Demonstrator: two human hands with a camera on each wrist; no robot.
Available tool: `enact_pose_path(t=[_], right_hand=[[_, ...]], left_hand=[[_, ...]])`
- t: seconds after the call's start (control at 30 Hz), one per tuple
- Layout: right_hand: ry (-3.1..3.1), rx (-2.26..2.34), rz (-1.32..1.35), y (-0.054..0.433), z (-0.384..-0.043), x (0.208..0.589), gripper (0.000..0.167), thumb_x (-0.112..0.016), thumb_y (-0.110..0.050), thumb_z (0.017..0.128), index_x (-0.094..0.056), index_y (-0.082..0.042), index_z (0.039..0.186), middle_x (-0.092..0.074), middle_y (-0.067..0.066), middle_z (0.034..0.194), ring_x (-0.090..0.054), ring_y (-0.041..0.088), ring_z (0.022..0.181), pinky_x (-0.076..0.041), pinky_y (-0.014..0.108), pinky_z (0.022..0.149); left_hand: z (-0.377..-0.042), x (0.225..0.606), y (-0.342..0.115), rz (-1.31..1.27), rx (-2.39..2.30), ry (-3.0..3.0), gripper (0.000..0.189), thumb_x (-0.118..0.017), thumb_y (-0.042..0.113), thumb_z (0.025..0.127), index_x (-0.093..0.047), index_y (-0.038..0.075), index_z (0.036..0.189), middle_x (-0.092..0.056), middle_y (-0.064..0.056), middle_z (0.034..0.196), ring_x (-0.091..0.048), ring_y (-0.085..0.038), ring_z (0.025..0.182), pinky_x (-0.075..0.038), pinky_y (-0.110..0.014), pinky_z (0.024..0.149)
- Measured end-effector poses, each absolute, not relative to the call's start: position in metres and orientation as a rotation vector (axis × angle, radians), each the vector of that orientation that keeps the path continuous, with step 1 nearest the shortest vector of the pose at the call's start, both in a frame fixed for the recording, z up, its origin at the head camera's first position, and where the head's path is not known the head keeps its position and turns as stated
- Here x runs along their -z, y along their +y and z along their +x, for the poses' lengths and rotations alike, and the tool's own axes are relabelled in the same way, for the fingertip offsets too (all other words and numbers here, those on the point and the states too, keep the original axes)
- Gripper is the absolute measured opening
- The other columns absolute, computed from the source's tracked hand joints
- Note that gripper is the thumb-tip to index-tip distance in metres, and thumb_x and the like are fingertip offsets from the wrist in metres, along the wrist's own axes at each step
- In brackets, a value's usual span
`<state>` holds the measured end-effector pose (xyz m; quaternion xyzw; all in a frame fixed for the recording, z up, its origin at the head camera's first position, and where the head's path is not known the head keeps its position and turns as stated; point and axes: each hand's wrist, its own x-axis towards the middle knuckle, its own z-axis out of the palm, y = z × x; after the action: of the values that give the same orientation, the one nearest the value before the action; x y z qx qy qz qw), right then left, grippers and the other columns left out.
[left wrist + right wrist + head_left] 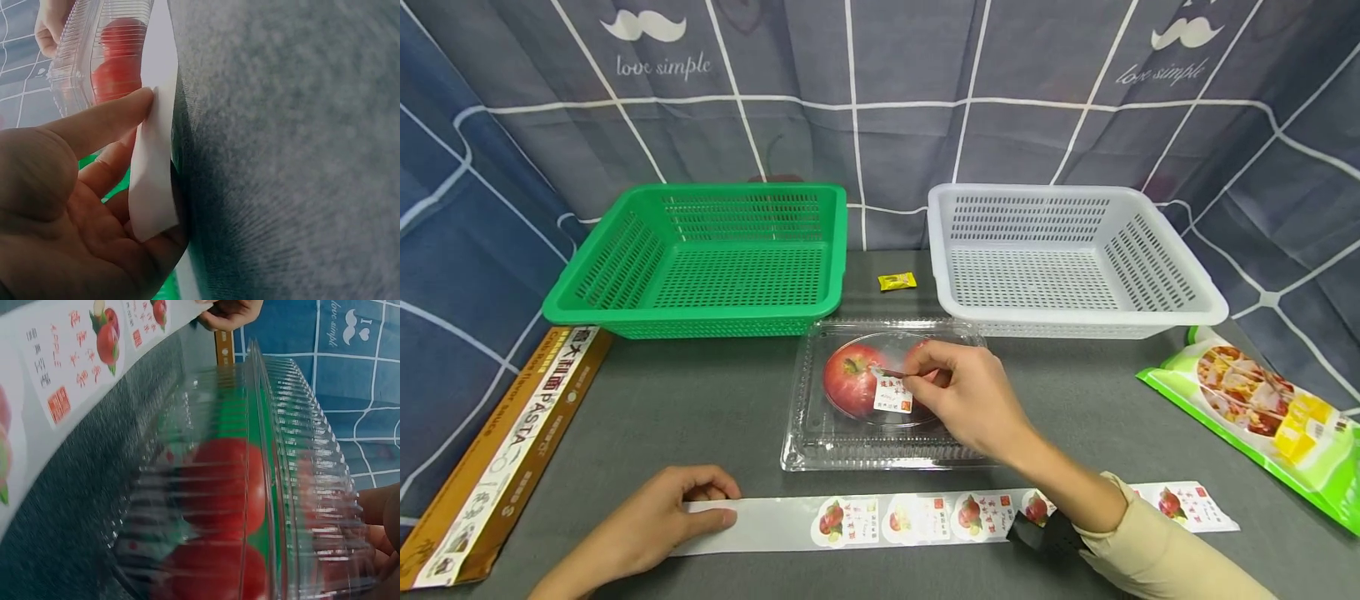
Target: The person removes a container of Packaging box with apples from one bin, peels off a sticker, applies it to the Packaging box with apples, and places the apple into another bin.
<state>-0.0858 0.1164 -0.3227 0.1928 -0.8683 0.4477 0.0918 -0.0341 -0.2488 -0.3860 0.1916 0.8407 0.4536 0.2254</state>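
A clear plastic clamshell box [808, 437] with red apples [848, 387] inside stands shut in the middle of the table. My right hand [973, 400] is over its lid and pinches an apple sticker [893, 396] by its top edge. Whether the sticker's lower part touches the lid I cannot tell. Below the box runs a white strip of apple stickers [775, 521]. My left hand [655, 517] pinches the strip's blank left end between thumb and fingers, as the left wrist view also shows on the backing paper [159, 62]. The right forearm covers part of the strip.
Behind the box stand a green basket [700, 319] and a white basket [1082, 318], with a small yellow packet [897, 282] between them. At the left lies a long pasta box [512, 450]. A green food bag [1262, 408] lies at the right.
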Motion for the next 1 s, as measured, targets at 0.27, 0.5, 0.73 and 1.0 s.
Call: enact_pose_path(t=[0.27,0.5,0.73,1.0], right_hand=[[-2.693,-1.131,0.572,0.118,-0.091,0.32,0.013,-0.078,-0.006,0.082,-0.073,-0.017,0.083,-0.064,-0.013,0.071,-0.053,0.005,0.056,-0.044,0.03,0.056],[-2.702,-0.963,0.607,0.117,-0.094,0.323,0.011,-0.081,-0.009,0.08,-0.075,-0.015,0.087,-0.065,-0.009,0.082,-0.054,0.004,0.063,-0.045,0.032,0.063],[-2.7,-0.909,0.604,0.121,-0.094,0.325,0.022,-0.082,-0.012,0.08,-0.074,-0.011,0.1,-0.06,-0.009,0.08,-0.051,0.01,0.069,-0.043,0.033,0.066],[-2.611,-0.958,0.684,0.13,-0.095,0.33,0.019,-0.08,-0.014,0.082,-0.076,-0.012,0.101,-0.064,0.002,0.102,-0.051,0.022,0.097,-0.041,0.041,0.08]], left_hand=[[-0.033,0.385,-0.245,0.567,-1.107,2.499,0.01,-0.075,0.022,0.088,-0.068,0.017,0.094,-0.056,0.012,0.077,-0.051,-0.003,0.069,-0.043,-0.025,0.058],[-0.029,0.386,-0.243,0.525,-0.939,2.624,0.016,-0.08,0.025,0.083,-0.067,0.023,0.092,-0.054,0.013,0.079,-0.047,-0.001,0.071,-0.04,-0.025,0.06],[-0.027,0.38,-0.234,0.454,-0.708,2.776,0.022,-0.085,0.027,0.077,-0.067,0.025,0.091,-0.052,0.016,0.081,-0.047,-0.003,0.076,-0.041,-0.029,0.064],[-0.025,0.36,-0.209,0.36,-0.691,3.035,0.025,-0.084,0.031,0.079,-0.072,0.023,0.099,-0.065,0.009,0.099,-0.06,-0.019,0.095,-0.048,-0.049,0.078]])
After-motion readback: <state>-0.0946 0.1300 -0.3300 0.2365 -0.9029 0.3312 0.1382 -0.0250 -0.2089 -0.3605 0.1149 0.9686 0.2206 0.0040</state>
